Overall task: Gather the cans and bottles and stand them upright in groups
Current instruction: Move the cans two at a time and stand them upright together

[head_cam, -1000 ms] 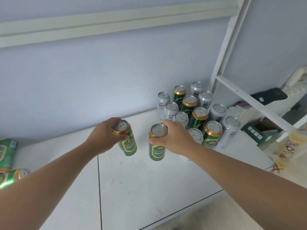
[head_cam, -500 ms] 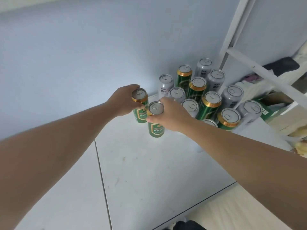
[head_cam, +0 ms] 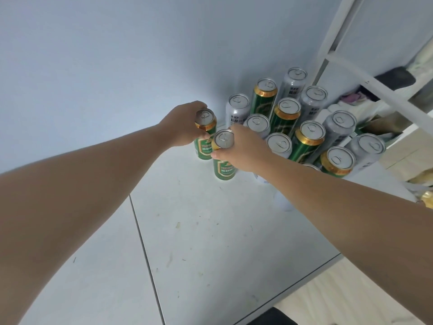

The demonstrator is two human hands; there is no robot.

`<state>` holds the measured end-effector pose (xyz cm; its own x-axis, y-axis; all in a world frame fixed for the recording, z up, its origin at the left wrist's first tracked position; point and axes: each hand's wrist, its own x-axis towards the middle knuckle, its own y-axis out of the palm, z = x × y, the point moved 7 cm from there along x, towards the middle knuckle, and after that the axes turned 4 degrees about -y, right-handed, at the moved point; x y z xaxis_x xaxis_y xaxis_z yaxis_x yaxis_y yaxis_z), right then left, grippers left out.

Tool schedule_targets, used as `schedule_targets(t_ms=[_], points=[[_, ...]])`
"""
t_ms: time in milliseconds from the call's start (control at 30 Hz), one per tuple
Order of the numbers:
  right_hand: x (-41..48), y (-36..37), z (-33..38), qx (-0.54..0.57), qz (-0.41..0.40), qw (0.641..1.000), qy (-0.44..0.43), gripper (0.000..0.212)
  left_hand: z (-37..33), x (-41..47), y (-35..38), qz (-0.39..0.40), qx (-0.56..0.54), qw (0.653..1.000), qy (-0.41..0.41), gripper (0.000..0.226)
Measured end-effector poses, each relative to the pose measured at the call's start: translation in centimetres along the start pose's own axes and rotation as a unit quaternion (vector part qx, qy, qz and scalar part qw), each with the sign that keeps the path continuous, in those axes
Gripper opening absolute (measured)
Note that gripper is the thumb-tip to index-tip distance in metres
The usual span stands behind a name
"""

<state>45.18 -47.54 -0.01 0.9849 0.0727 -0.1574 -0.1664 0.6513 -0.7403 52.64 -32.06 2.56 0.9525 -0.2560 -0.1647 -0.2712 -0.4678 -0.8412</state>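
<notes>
My left hand (head_cam: 181, 126) grips a green can with a gold rim (head_cam: 205, 134), upright, close to the wall. Just in front of it, my right hand (head_cam: 246, 151) holds a second green can (head_cam: 224, 160) by its top, upright, its base at the white table (head_cam: 199, 231). Both sit at the left edge of a standing group of several green and silver cans (head_cam: 288, 118) packed in the back right corner. My right forearm hides part of that group.
A white metal frame (head_cam: 375, 85) rises at the right behind the cans, with clutter and dark cloth (head_cam: 396, 77) beyond it. A blue wall runs along the back. The table's front edge (head_cam: 293, 289) drops to a pale floor.
Both hands have carried their green cans forward and right toward the standing group, then stayed there close to its left edge. The view has tilted down; the lying cans at far left are out of frame.
</notes>
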Motion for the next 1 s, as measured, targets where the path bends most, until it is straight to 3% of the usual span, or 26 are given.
schedule_targets(t_ms=[333, 467, 633, 733, 1000], points=[[1.0, 0.2, 0.5, -0.008, 0.027, 1.000, 0.005, 0.070, 0.4, 0.2, -0.1, 0.006, 0.001, 1.000, -0.027, 0.091], [0.2, -0.5, 1.0, -0.044, 0.054, 0.998, 0.003, 0.067, 0.2, -0.5, -0.5, -0.004, 0.021, 0.999, -0.024, 0.085], [-1.2, -2.4, 3.4, -0.139, 0.033, 0.988, -0.066, 0.051, 0.5, -2.8, -1.7, -0.026, 0.019, 0.999, -0.023, 0.076], [-2.2, -3.5, 4.9, -0.187, 0.009, 0.976, -0.113, 0.055, 0.3, -5.1, -2.7, -0.047, 0.025, 0.998, -0.017, 0.069], [-5.1, -2.4, 8.8, -0.133, 0.020, 0.965, -0.226, 0.057, 2.2, -13.8, -4.8, -0.094, 0.005, 0.993, -0.076, 0.055]])
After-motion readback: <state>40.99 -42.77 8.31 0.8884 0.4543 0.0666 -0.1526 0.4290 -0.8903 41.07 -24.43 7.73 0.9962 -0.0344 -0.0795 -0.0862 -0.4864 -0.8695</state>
